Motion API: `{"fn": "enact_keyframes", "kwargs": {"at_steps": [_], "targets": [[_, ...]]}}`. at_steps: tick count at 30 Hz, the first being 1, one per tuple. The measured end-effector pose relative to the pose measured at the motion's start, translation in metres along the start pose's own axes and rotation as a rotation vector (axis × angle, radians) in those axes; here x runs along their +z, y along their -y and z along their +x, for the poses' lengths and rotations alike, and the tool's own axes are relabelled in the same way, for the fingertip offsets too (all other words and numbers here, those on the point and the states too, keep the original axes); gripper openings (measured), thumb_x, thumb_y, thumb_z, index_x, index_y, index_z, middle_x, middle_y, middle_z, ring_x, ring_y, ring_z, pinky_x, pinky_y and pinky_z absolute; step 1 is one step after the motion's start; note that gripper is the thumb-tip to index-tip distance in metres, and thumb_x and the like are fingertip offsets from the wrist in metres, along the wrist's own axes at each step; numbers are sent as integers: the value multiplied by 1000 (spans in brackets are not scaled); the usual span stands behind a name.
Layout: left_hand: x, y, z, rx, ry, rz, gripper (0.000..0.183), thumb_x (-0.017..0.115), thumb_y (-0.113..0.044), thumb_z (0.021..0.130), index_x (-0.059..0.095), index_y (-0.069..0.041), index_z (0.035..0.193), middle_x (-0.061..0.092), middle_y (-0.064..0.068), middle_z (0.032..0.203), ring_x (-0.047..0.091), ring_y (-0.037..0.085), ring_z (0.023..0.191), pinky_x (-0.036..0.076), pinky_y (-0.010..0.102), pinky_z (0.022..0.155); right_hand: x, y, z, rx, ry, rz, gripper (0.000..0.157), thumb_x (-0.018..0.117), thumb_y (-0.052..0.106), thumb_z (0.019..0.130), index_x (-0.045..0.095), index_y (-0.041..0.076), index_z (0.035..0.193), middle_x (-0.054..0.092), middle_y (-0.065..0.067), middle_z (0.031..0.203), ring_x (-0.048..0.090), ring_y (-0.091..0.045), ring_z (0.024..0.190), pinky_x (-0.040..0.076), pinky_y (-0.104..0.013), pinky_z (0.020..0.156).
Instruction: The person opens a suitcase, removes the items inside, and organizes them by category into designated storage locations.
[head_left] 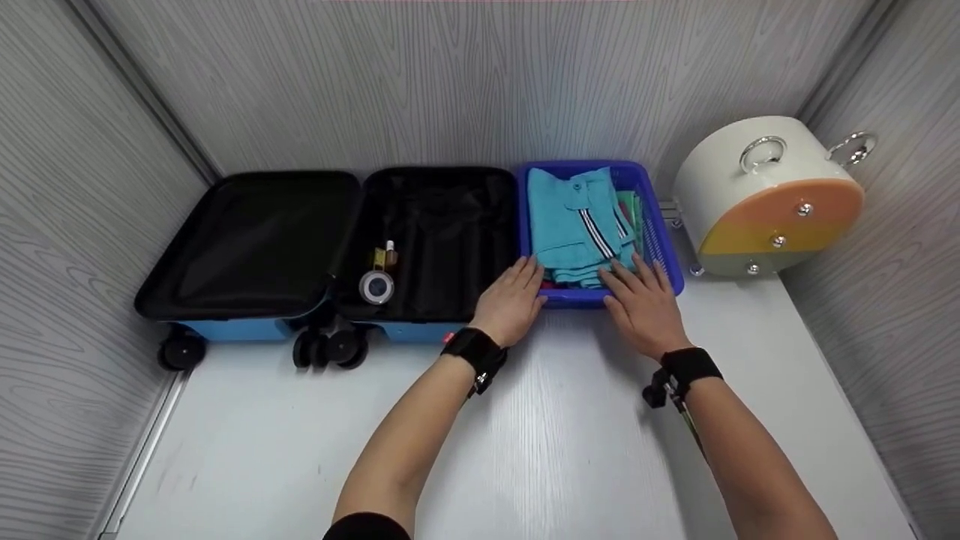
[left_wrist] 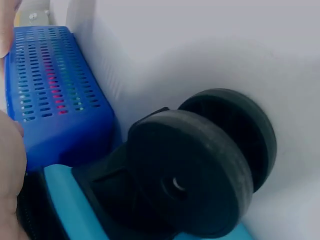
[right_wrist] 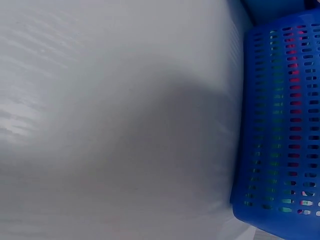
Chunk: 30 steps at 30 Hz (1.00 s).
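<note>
A blue plastic basket (head_left: 660, 247) with slotted sides holds a folded turquoise garment (head_left: 566, 217) with a navy-and-white striped trim. Green and red cloth shows beneath and beside it. My left hand (head_left: 510, 300) lies over the basket's front left corner, fingers stretched forward along the rim. Over the front right part of the rim is my right hand (head_left: 645, 307), its fingers spread and reaching to the garment's near edge. In the left wrist view, part of the left hand (left_wrist: 7, 175) shows beside the basket wall (left_wrist: 55, 75). The right wrist view has only the basket (right_wrist: 280, 125) and tabletop.
Left of the basket lies an open suitcase (head_left: 270, 240) with black lining, blue shell and black wheels (head_left: 341, 349). Inside are a round white container (head_left: 376, 287) and a small bottle (head_left: 391, 253). A white rounded box (head_left: 739, 161) with coloured drawers stands right. Grey walls enclose the table (head_left: 555, 450).
</note>
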<state>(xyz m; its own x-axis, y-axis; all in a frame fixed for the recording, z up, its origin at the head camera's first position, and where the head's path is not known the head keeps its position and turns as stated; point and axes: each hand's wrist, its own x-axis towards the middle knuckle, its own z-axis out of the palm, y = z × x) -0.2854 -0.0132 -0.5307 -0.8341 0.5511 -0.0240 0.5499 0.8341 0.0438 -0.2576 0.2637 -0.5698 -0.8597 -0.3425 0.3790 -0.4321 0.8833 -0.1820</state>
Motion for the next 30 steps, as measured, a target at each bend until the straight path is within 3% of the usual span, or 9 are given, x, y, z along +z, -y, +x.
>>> {"fn": "enact_keyframes", "kwargs": {"at_steps": [6, 13, 18, 23, 26, 30], "targets": [[-1, 3, -9, 21, -41, -25, 58, 32, -35, 114, 18, -9, 164, 14, 8, 170, 11, 23, 156, 13, 35, 124, -9, -2, 1, 20, 53, 61, 51, 38, 38, 111, 46, 14, 156, 42, -13, 159, 22, -37, 153, 3, -53, 124], [9, 31, -48, 72, -114, -17, 57, 35, -36, 113, 22, -15, 164, 21, 10, 168, 20, 25, 154, 18, 41, 124, -24, -11, 1, 30, 95, 70, 50, 40, 35, 112, 51, 6, 151, 46, -16, 156, 24, -37, 152, 7, -49, 124], [16, 64, -87, 54, -181, -30, 55, 36, -38, 112, 30, -15, 162, 31, 10, 165, 25, 29, 153, 15, 45, 124, -45, -26, 12, 77, -10, 70, 46, 42, 29, 111, 54, 2, 148, 49, -18, 153, 27, -36, 151, 9, -46, 125], [20, 99, -121, -52, -249, -41, 52, 39, -41, 111, 42, -17, 158, 43, 9, 159, 35, 31, 147, 16, 48, 123, -79, -46, 31, 185, -160, 55, 47, 44, 26, 110, 50, 3, 150, 43, -18, 157, 24, -34, 152, 10, -46, 125], [23, 115, -133, -130, -316, -51, 49, 46, -43, 109, 54, -16, 149, 53, 10, 149, 44, 32, 138, 24, 51, 119, -104, -61, 41, 291, -231, 40, 50, 45, 25, 109, 43, 6, 155, 33, -16, 163, 16, -31, 155, 6, -44, 125], [26, 123, -138, -158, -353, -49, 49, 46, -47, 109, 61, -14, 141, 59, 11, 137, 52, 33, 127, 34, 52, 111, -138, -80, 52, 464, -239, 61, 60, 42, 25, 108, 25, 9, 163, 12, -13, 170, 2, -31, 156, 0, -47, 124]]}}
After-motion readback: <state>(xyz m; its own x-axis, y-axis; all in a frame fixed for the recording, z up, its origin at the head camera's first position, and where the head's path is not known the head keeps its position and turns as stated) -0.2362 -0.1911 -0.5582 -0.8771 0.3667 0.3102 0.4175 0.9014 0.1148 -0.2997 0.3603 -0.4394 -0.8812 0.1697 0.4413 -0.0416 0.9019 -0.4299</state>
